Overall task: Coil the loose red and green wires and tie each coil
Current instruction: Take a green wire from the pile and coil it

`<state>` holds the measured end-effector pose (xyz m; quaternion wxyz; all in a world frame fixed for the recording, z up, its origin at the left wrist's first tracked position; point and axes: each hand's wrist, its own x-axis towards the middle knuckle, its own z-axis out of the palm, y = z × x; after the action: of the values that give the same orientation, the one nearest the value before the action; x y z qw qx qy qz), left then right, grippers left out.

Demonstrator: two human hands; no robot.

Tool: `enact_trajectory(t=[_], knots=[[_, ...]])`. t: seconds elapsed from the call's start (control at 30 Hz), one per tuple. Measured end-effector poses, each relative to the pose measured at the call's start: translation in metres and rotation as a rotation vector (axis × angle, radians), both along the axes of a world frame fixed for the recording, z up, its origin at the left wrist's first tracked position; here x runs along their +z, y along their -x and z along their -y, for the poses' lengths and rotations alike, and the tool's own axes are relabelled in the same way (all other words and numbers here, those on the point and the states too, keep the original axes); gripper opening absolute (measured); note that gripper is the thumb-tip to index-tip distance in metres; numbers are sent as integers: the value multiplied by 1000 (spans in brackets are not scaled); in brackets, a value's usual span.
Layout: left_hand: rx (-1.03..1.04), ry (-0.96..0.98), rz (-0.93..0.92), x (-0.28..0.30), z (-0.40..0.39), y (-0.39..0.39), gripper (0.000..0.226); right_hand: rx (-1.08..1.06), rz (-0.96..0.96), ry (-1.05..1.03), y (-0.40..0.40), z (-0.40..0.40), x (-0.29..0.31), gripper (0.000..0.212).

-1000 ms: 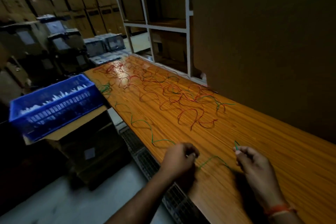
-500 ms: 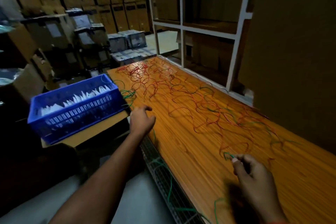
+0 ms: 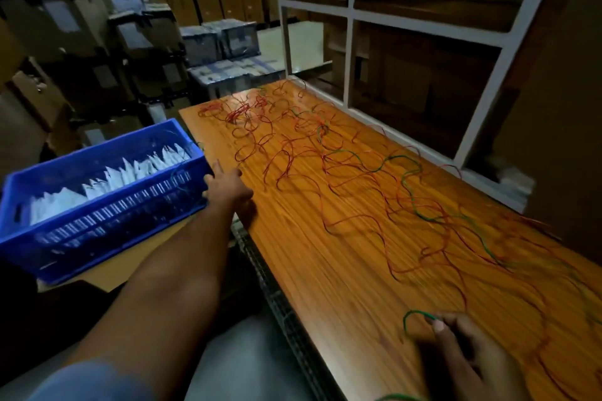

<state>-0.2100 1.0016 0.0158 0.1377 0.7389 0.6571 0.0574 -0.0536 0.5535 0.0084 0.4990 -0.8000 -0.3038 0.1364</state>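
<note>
Loose red wires (image 3: 293,153) lie tangled over the far and middle part of the orange wooden table (image 3: 329,270), with a few green wires (image 3: 412,195) running among them. My right hand (image 3: 469,348) rests on the near part of the table and pinches the end of a green wire (image 3: 411,316) that loops up to the left of the fingers. My left hand (image 3: 226,187) is stretched out to the table's left edge, beside the blue crate, with fingers apart and nothing visibly in it.
A blue plastic crate (image 3: 107,215) with white packets stands on a box left of the table. A white shelf frame (image 3: 351,52) borders the table's far side. Stacked cartons (image 3: 140,36) fill the back. A metal grille (image 3: 283,312) runs under the table's near edge.
My left hand let go of the green wire near my right hand and reached far out to the left, toward the crate and the table's edge. The view turned left.
</note>
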Motion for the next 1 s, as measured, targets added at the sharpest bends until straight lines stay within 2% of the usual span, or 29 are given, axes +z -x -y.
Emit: enact_trajectory(t=[0.13,0.23,0.3,0.4,0.47,0.73,0.87,1.0], knots=[[28,106,97,-15,-10,-4,56,25,-66,-4,-2,2,-10,32],[-60,-55,282,-28,31,-11,50,78,-132,-34,1,10,-8,23],[-194,-118,392,-30,69,-21,41,116,-157,-61,2,18,-3,17],[-412,4,527,-29,132,-34,29,127,-207,-127,5,30,7,16],[-484,52,534,-24,170,-40,26,143,-195,-151,8,43,14,16],[-604,146,707,20,323,-39,15,166,-169,-244,24,121,32,16],[-648,177,720,38,401,-15,12,168,-140,-274,34,171,41,15],[-656,453,864,52,483,8,20,159,-101,-303,41,215,53,15]])
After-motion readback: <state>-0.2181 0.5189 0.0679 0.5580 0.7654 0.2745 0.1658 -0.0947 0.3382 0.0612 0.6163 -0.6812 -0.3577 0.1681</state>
